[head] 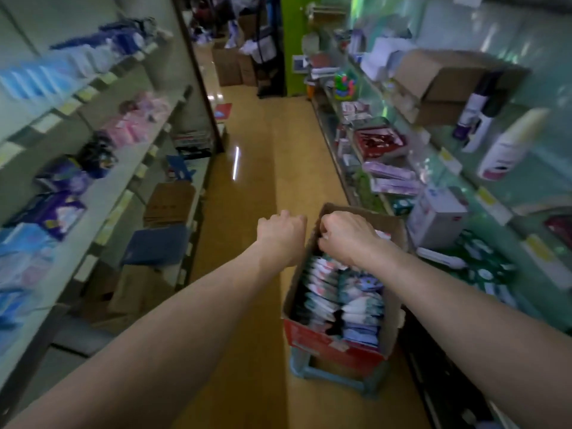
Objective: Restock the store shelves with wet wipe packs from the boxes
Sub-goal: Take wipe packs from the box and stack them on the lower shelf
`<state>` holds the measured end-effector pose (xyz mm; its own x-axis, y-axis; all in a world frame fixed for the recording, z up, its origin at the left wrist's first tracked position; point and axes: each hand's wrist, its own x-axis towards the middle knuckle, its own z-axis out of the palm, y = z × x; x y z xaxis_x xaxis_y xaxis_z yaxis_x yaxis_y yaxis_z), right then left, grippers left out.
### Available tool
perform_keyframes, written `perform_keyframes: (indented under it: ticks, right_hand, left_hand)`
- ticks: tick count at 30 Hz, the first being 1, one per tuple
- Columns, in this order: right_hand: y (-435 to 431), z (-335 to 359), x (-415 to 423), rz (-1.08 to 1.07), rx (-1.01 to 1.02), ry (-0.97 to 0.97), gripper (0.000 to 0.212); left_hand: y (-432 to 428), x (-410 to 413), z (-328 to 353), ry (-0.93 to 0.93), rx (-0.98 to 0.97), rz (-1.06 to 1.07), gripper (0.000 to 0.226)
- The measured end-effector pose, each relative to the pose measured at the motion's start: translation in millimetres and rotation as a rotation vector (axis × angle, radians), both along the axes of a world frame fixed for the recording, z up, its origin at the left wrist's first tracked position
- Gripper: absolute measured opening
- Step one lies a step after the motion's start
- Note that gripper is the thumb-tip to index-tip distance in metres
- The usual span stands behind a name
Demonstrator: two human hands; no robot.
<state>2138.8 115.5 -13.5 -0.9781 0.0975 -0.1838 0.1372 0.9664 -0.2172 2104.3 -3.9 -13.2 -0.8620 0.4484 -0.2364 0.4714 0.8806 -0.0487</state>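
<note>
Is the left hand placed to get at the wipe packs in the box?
Probably yes. The cardboard box is open-topped, the wet wipe packs lie exposed, and the left hand sits just outside its left wall; only that wall intervenes.

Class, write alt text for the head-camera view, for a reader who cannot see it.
A left hand and a right hand curl at the far end of an open cardboard box with a red side, full of wet wipe packs, standing on a pale blue plastic stool in a shop aisle between stocked shelves.
</note>
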Motion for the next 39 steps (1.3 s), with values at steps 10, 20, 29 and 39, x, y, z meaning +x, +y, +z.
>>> perform_keyframes:
  ticks: [10, 20, 29, 39]
  right_hand:
    - [105.0, -122.3, -27.9, -0.108, -0.093, -0.199, 0.013]
    - [111.9, -202.2, -79.3, -0.177, -0.164, -0.282, 0.032]
    - [127.0, -260.3, -139.3, -0.326, -0.241, -0.350, 0.050]
    - [126.4, -317.3, -189.8, -0.651, -0.528, -0.290, 0.057]
  left_hand:
    - [67.9, -29.3, -111.1, -0.258, -0.049, 0.004, 0.036]
    - [87.4, -75.2, -181.6, -0.457, 0.118, 0.145, 0.052]
    - [126.9, -135.8, -242.3, -0.636, 0.420, 0.352, 0.057]
    - [134.2, -166.3, -271.2, -0.767, 0.726, 0.626, 0.041]
